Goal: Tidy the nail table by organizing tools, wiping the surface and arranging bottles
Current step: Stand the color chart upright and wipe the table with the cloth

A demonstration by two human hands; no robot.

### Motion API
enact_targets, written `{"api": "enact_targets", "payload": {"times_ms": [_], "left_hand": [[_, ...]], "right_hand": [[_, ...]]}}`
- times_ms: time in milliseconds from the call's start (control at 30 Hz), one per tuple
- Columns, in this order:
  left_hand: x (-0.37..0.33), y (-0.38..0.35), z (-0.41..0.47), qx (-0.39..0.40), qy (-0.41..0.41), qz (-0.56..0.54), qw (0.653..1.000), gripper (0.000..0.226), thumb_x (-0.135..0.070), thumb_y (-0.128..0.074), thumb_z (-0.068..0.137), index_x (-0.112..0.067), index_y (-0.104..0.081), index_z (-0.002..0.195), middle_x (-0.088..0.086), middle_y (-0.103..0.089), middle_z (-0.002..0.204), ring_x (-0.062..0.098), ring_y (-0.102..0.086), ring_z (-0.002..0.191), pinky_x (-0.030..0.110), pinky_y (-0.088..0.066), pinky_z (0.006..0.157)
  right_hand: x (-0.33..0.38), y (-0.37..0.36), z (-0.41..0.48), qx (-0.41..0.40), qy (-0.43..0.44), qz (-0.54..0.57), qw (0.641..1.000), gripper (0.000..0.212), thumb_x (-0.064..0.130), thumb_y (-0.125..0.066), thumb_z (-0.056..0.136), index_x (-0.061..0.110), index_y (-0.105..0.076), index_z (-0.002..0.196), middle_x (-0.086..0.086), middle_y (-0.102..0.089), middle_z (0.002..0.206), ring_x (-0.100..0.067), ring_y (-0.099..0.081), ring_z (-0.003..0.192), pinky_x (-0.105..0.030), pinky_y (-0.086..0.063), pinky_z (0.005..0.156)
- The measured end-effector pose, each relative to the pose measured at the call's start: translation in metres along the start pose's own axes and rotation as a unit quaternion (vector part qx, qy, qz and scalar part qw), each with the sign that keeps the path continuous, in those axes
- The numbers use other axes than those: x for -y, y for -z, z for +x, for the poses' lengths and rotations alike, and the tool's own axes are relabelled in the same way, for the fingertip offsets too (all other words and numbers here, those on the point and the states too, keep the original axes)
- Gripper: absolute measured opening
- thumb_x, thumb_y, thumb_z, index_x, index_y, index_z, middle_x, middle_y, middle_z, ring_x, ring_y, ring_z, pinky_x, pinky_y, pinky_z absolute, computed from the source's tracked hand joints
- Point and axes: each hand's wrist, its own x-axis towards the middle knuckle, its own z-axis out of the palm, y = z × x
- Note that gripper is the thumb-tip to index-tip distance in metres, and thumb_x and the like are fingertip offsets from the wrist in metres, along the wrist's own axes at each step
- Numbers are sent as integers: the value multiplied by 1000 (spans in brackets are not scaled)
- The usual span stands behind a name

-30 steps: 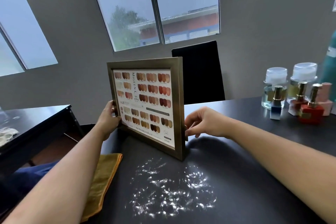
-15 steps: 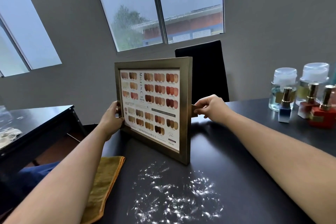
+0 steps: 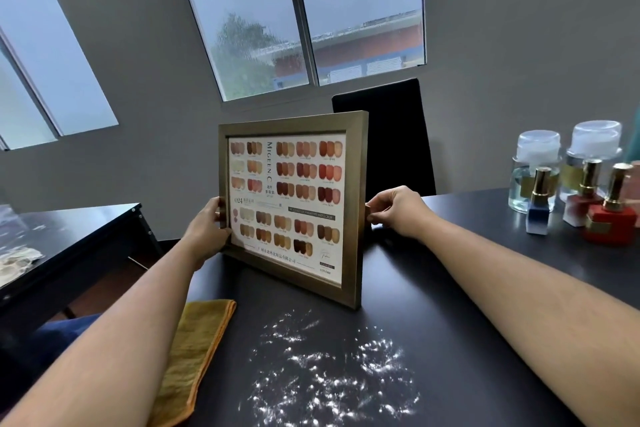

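I see both arms stretched forward: left hand (image 3: 207,229) grips the left edge of the framed chart (image 3: 289,204), right hand (image 3: 396,212) pinches its right edge; it seemingly rests on the worktop (image 3: 450,305).

Straight behind the grip we see a black, flat-backed chair (image 3: 391,135). Above and beyond the grip is a wide sliding glass window with a grey metal frame (image 3: 294,17). Through it show a blurred green tree (image 3: 242,55) and a low red-brown building (image 3: 363,52). A second slanting glass window (image 3: 45,62) sits far left of the grip. A plain grey painted wall (image 3: 519,45) surrounds both. Left of the grip stands a separate black side table (image 3: 79,239) with a crumpled pale sheet (image 3: 15,262) lying on it.
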Motion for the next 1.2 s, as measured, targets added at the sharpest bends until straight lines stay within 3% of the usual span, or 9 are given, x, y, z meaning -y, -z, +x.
{"api": "enact_targets", "payload": {"times_ms": [100, 300, 533, 633, 700, 867, 933, 1100, 1200], "left_hand": [[3, 6, -5, -8, 17, -9, 1000, 54, 7, -50, 86, -26, -40, 128, 5, -54, 110, 29, -58, 103, 50, -55, 81], [10, 20, -19, -28, 34, -2, 999, 53, 7, -49, 86, -27, -39, 126, 7, -54, 111, 29, -57, 103, 51, -56, 80], [22, 33, -32, -49, 29, 16, 998, 56, 4, -54, 86, -24, -36, 132, 8, -56, 112, 27, -58, 103, 49, -56, 79], [25, 36, -33, -62, 27, 19, 998, 55, 0, -57, 86, -23, -38, 131, 7, -58, 111, 27, -59, 104, 48, -56, 81], [30, 40, -32, -76, 28, 23, 996, 52, -2, -57, 86, -24, -40, 130, 6, -59, 111, 26, -59, 104, 46, -56, 82], [40, 45, -27, -97, 31, 31, 994, 51, -3, -58, 86, -25, -41, 128, 3, -59, 109, 24, -58, 103, 40, -56, 77], [42, 46, -25, -98, 32, 35, 994, 52, -1, -58, 85, -25, -41, 129, 3, -59, 111, 24, -58, 104, 39, -56, 76], [43, 48, -27, -95, 35, 34, 994, 52, 0, -57, 86, -27, -41, 127, 4, -60, 112, 24, -58, 105, 45, -56, 82], [43, 49, -34, -93, 35, 34, 994, 52, 0, -57, 86, -28, -42, 127, 5, -60, 112, 25, -58, 106, 45, -55, 84]], "right_hand": [[3, -1, -2, -14, -13, -5, 1000, 16, 1, -74, 77, 7, -72, 92, -7, -68, 81, -18, -63, 74, -34, -56, 82], [17, -12, -12, -6, -26, 64, 998, 11, -1, -69, 83, 6, -63, 88, -12, -67, 76, -16, -66, 63, -24, -54, 58], [29, -35, -10, 37, -47, 139, 988, 14, 1, -62, 88, 11, -61, 79, -16, -69, 83, -23, -67, 69, -37, -59, 74], [34, -44, -4, 25, -53, 140, 988, 7, 2, -58, 91, 3, -65, 91, -22, -71, 93, -25, -68, 75, -30, -59, 69], [39, -51, 3, 22, -57, 136, 989, 15, 0, -57, 91, -5, -65, 103, -24, -71, 98, -25, -67, 77, -24, -57, 61], [46, -62, 15, 19, -66, 128, 989, 18, 1, -59, 90, -3, -65, 107, -21, -71, 99, -17, -66, 68, -13, -51, 44], [45, -63, 17, 21, -67, 128, 989, 18, 2, -60, 90, -2, -65, 107, -20, -71, 99, -18, -67, 70, -14, -52, 46], [42, -51, 10, 23, -50, 146, 988, 15, 3, -54, 94, -6, -63, 102, -27, -69, 99, -29, -69, 80, -37, -59, 78], [49, -35, -9, -5, -8, 161, 987, 18, 13, -51, 97, 0, -63, 99, -18, -68, 89, -25, -67, 79, -31, -57, 73]]}}
